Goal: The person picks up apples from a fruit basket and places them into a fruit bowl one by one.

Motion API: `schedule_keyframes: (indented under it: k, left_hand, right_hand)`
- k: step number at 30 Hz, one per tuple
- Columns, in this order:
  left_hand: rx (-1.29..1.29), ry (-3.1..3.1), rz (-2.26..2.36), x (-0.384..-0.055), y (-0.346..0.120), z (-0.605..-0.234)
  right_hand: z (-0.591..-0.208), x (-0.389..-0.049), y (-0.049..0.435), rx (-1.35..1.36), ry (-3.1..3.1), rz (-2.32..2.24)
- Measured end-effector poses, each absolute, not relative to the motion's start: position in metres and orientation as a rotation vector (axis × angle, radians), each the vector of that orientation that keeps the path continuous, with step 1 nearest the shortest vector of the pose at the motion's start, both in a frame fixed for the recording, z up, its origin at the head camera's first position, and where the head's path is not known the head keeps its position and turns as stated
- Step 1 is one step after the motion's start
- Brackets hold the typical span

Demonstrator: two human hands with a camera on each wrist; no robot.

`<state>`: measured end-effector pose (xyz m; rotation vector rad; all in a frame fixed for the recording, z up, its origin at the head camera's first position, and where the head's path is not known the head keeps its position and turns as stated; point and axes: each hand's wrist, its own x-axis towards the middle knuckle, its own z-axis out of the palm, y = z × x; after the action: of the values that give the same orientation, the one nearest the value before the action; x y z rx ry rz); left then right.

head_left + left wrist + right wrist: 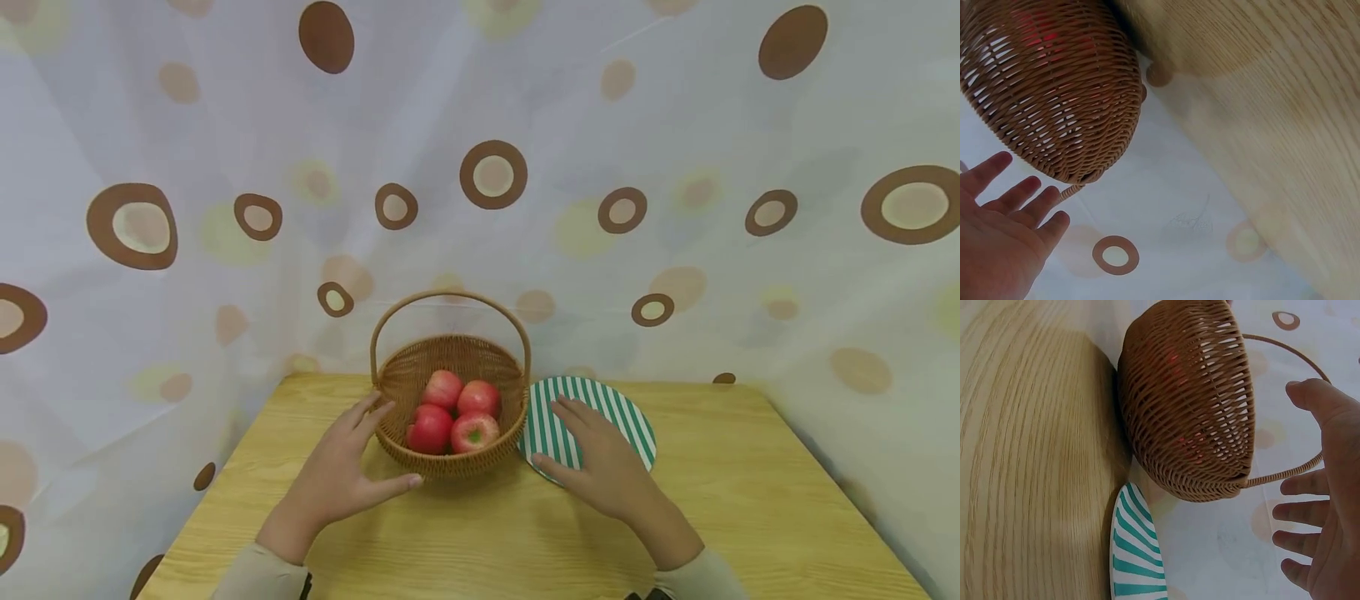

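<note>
A brown wicker basket (453, 467) with a tall arched handle (450, 293) stands on the table, holding several red apples (453, 412). To its left, my left hand (341, 475) is spread, thumb toward the basket's front. The left wrist view shows the left fingers (1019, 203) just off the woven wall (1060, 94). Over a round green-and-white striped mat (551, 429) on the right hovers my right hand (607, 462), fingers extended. In the right wrist view a gap shows between that hand (1335, 500) and the basket (1188, 406). Neither hand holds anything.
The wooden table (480, 542) runs back to a pale curtain (562, 108) with brown and cream spots, which also hangs along both sides. The striped mat lies partly behind the basket's right edge. Beige sleeves (266, 575) cover both wrists.
</note>
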<state>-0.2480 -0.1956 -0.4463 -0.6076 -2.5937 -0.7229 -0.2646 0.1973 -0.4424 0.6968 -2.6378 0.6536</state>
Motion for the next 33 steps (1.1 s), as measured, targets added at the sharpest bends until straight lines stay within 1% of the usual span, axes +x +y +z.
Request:
schedule_keyframes:
  k: [13, 23, 33]
  left_hand:
    - [-0.611, -2.621, -0.733, -0.259, -0.190, -0.450]
    - [-0.635, -2.635, -0.692, -0.273, -0.182, -0.452]
    - [-0.682, -2.615, -0.645, -0.281, -0.179, -0.453]
  right_hand:
    - [-0.440, -0.272, 0.163, 0.788, -2.619, 0.685]
    - [-0.444, -0.278, 0.150, 0.765, -2.647, 0.660]
    - [-0.442, -0.283, 0.134, 0.831, -2.686, 0.720]
